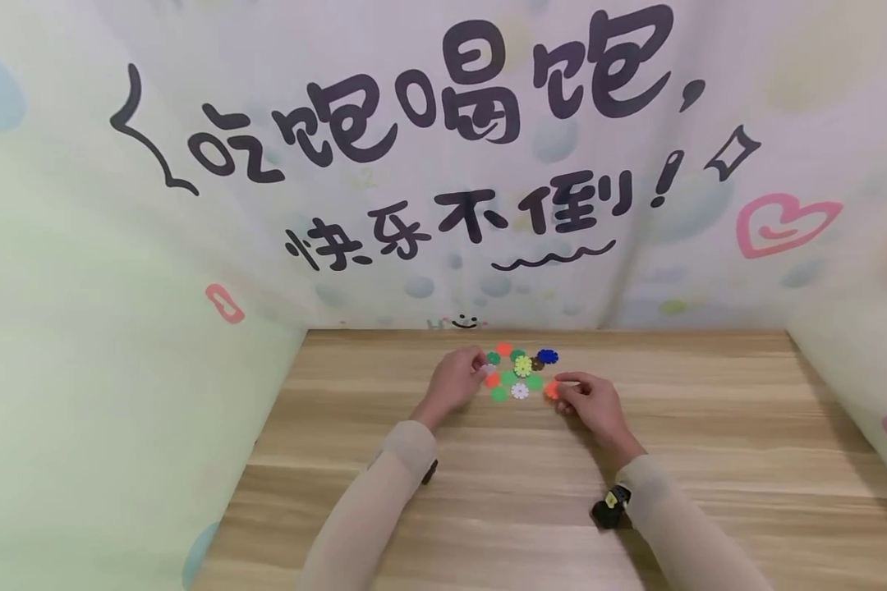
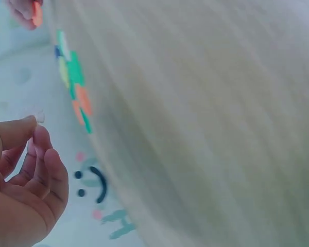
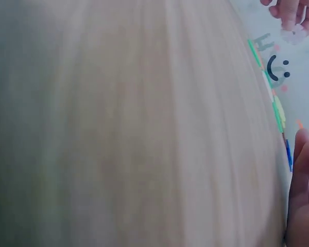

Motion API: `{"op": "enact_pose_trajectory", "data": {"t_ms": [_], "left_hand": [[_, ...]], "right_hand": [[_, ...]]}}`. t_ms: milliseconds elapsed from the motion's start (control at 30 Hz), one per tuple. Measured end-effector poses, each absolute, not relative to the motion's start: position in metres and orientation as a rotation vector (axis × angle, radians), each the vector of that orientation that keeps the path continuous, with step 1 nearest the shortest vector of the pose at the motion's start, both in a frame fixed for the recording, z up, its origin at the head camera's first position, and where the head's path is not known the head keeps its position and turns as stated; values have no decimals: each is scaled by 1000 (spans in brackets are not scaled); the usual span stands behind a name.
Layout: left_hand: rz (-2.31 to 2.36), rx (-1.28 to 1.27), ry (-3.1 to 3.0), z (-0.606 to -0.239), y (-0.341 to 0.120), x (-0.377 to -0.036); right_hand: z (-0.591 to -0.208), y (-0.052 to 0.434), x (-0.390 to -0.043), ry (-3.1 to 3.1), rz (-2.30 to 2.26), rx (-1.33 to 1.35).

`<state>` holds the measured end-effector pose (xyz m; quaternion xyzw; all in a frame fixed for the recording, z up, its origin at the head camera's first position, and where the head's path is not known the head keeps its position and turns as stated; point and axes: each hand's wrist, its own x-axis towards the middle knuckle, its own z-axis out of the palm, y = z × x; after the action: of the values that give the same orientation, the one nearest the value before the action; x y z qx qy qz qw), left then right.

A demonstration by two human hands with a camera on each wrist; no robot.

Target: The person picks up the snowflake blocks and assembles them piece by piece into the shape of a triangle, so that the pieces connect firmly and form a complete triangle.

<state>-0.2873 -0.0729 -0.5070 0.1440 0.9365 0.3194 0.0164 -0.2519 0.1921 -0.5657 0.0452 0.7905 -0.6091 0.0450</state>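
Observation:
Toward the back of the table, my left hand pinches a white notched disc between thumb and forefinger, its other fingers loosely curled. My right hand grips an orange disc by its edge, thumb against fingers; in the left wrist view that orange disc is seen edge-on. Between the hands several flat plastic discs lie close together: a yellow notched disc, a white notched disc, a dark blue disc, a brown disc, plus green discs and orange discs.
The wood-grain table stretches forward to a printed curtain with large black characters. Pale cloth walls stand at the sides. A small black device sits at the right wrist.

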Motion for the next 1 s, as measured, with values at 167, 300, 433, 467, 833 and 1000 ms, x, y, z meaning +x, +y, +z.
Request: {"op": "enact_pose_trajectory", "data": {"t_ms": [167, 300, 433, 467, 833, 1000], "left_hand": [[1182, 450, 2880, -492, -69, -279], [1344, 472, 2820, -483, -68, -271], [1427, 549, 2784, -477, -67, -263], [1444, 569, 2779, -476, -67, -261], [1654, 707, 2687, -467, -67, -236], [1670, 713, 2685, -463, -64, -233]], "right_hand": [[-551, 192, -249, 2311, -1932, 150], [-535, 187, -244, 2312, -1988, 85], [-518, 181, -235, 2314, -2038, 28], [-515, 180, -232, 2319, -2048, 22], [-483, 170, -209, 2325, -2130, 23], [-473, 166, -208, 2300, -2145, 15]]}}
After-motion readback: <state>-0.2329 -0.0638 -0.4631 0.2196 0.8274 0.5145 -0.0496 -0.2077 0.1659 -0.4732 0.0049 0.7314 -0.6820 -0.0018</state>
